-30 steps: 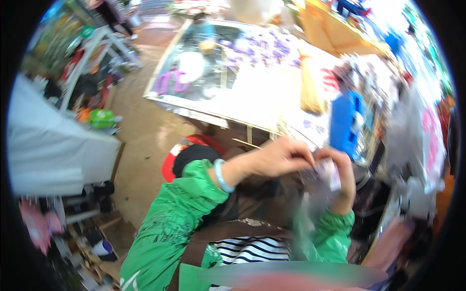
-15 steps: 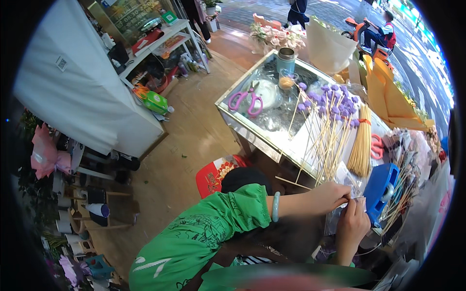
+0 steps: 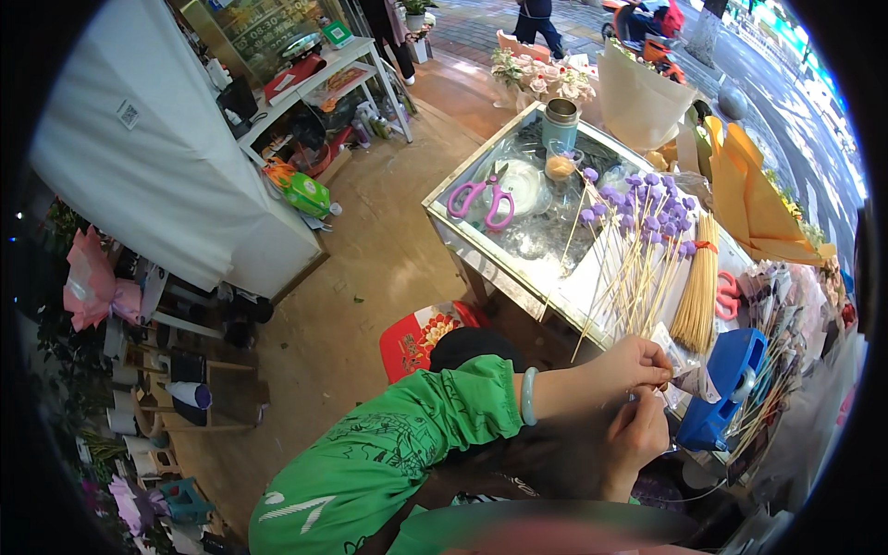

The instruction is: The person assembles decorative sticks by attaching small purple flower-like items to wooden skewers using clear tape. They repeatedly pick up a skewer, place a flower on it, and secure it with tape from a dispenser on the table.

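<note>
My left hand, with a pale bangle at its wrist, is closed in a pinch at the table's near edge. Just below it my right hand is also closed, its fingertips almost meeting the left ones. What they pinch is too small to make out. A whitish, partly clear plastic wrapper lies against the left fingertips. Right of the hands stands a blue tape dispenser. Beyond them, purple-headed thin sticks lie spread on white paper.
On the glass-topped table are purple-handled scissors, a tumbler, a small plastic cup, a tied bundle of plain sticks and red-handled scissors. Wrapped bouquets line the far right. A red stool stands left.
My right hand has moved left and slightly down, away from the dispenser. A thin stick that stuck out left of my left hand no longer shows. The view has shifted a little.
</note>
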A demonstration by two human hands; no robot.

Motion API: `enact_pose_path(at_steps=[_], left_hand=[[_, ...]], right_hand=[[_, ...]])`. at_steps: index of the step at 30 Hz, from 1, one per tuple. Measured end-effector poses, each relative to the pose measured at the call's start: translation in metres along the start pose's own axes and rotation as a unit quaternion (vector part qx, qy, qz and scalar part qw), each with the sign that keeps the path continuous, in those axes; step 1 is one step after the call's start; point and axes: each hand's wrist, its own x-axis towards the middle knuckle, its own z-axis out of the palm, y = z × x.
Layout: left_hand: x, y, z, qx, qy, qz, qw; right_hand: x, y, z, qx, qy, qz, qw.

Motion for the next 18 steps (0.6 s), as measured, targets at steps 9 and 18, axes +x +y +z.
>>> enact_pose_path(at_steps=[9,18], left_hand=[[-0.022,0.026,0.011,0.006,-0.101,-0.038,0.994],[-0.029,0.022,0.014,0.335,-0.337,0.060,0.878]], right_hand=[[-0.048,0.018,-0.010,0.357,0.067,0.234,0.902],[-0.012,0.074,-0.070,0.368,-0.292,0.140,0.872]])
